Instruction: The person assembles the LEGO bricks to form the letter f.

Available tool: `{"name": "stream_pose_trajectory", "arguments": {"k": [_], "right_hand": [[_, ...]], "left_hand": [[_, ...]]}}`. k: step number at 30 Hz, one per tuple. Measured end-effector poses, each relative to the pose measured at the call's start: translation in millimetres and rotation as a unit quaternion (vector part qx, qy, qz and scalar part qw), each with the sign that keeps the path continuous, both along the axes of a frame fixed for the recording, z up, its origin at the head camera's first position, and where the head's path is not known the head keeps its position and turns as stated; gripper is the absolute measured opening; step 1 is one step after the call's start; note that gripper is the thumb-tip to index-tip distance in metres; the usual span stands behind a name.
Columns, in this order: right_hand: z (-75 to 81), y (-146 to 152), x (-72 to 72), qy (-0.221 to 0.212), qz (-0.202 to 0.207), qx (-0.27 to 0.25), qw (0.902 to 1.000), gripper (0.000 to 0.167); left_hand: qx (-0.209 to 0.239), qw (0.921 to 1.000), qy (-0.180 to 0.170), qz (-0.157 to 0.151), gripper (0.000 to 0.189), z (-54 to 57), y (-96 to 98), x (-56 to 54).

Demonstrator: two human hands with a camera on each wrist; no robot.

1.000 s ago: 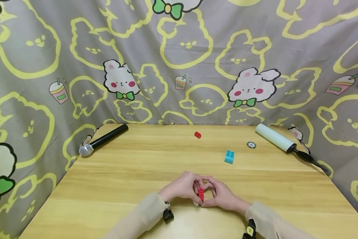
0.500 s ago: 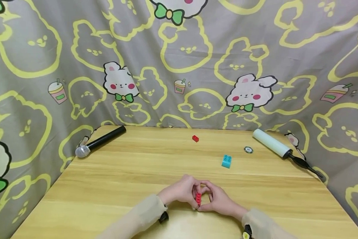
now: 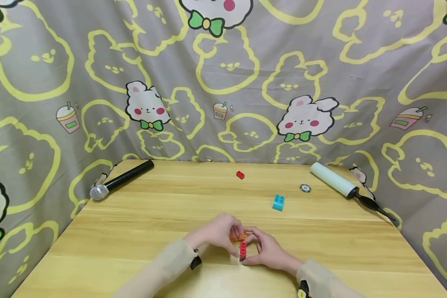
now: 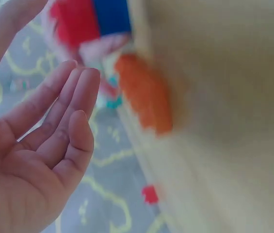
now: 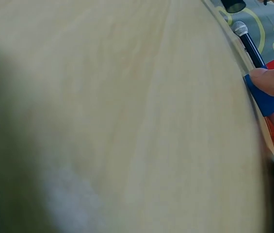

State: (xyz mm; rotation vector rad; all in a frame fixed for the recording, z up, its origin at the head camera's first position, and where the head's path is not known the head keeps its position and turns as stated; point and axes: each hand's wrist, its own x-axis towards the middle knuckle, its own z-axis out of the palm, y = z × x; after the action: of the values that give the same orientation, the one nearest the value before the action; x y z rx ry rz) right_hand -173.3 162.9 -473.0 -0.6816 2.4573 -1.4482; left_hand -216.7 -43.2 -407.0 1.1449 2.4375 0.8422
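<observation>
My right hand point(image 3: 269, 251) pinches a red toy brick point(image 3: 243, 249) joined to a blue brick point(image 5: 264, 96), thumb on one end and fingers at the other. My left hand point(image 3: 219, 232) is just left of them. In the left wrist view its fingers are loosely bent, and nothing is between them and the thumb. An orange brick point(image 4: 145, 96) lies on the table just beyond the red and blue pair, partly covered by the left fingers in the head view.
Farther back on the wooden table point(image 3: 152, 231) are a teal brick point(image 3: 278, 203), a small red brick point(image 3: 240, 175) and a round chip point(image 3: 305, 188). A microphone point(image 3: 122, 180) lies at the back left. At the back right is a pale cylinder with a black handle point(image 3: 335, 180).
Earlier both hands were on the red brick. The left hand has let go and shifted left, leaving the pair in the right hand. The orange brick now shows. The head view has tilted slightly.
</observation>
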Motion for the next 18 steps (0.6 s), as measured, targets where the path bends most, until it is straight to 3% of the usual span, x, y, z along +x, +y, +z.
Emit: {"name": "stream_pose_trajectory", "arguments": {"k": [4, 9, 18], "right_hand": [[-1.5, 2, -0.5, -0.003, -0.007, -0.001, 1.0000, 0.078], [-0.5, 3, -2.8, -0.004, -0.008, 0.002, 1.0000, 0.078], [-1.0, 1, -1.5, -0.008, -0.003, -0.009, 0.9999, 0.076]], "left_hand": [[0.003, 0.9992, 0.023, 0.032, 0.039, 0.9, -10.2, -11.2], [-0.002, 0.9980, 0.021, 0.059, 0.037, -8.9, -13.5, -18.3], [-0.052, 0.9958, 0.013, 0.074, 0.036, -17.6, -12.8, -22.7]]}}
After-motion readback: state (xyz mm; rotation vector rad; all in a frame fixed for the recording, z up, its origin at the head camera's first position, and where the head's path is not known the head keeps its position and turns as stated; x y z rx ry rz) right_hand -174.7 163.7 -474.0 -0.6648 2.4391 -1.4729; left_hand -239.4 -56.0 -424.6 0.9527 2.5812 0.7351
